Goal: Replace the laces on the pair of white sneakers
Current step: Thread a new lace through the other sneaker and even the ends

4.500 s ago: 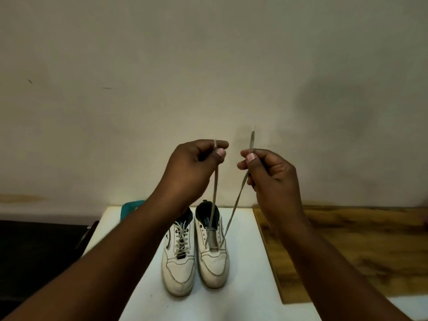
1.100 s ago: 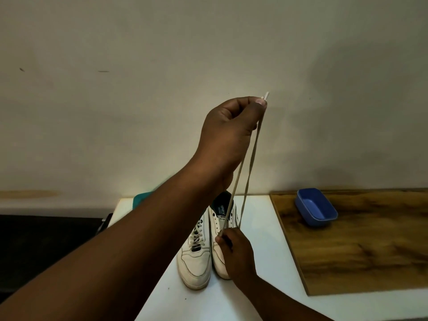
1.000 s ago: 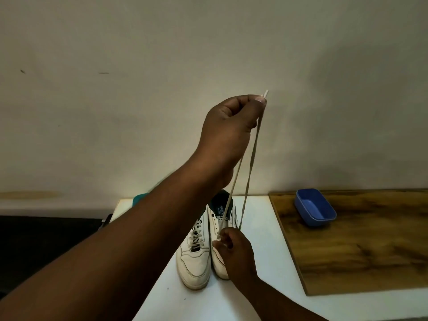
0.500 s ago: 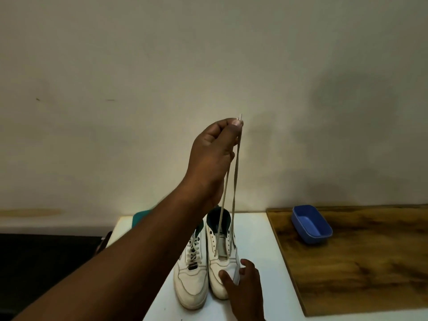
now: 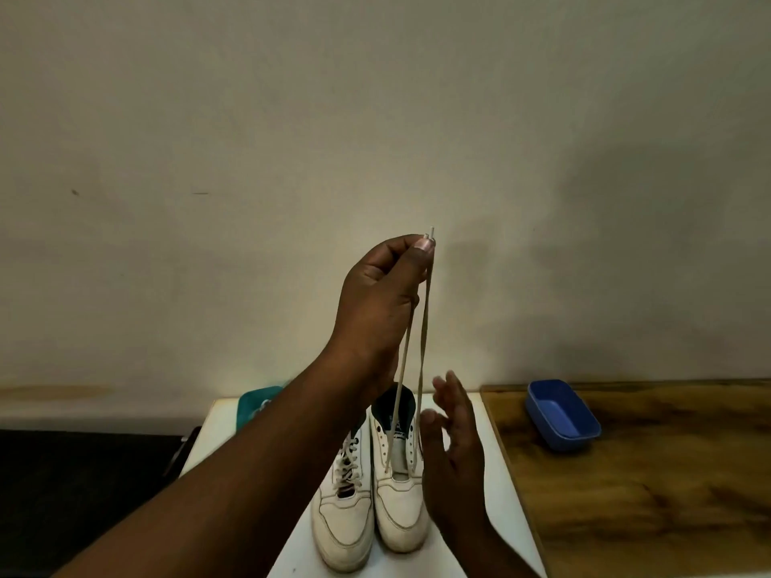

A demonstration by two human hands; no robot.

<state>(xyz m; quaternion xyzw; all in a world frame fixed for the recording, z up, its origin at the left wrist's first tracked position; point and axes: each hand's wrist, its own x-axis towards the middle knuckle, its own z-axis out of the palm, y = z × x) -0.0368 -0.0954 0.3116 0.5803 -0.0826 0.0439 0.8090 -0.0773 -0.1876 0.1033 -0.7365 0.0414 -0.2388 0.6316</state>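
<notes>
Left hand (image 5: 381, 302) is up high above the right sneaker (image 5: 399, 486), fingers pinching both lace (image 5: 422, 356) ends together, strands running down into its lowest eyelets. Right hand (image 5: 452, 448) hovers just beside that sneaker, fingers loose, holding nothing. Laced left sneaker (image 5: 344, 511) sits touching it on the white counter (image 5: 492, 460).

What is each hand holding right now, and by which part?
The left hand pinches the lace by both tips, held together. The right hand holds nothing.
</notes>
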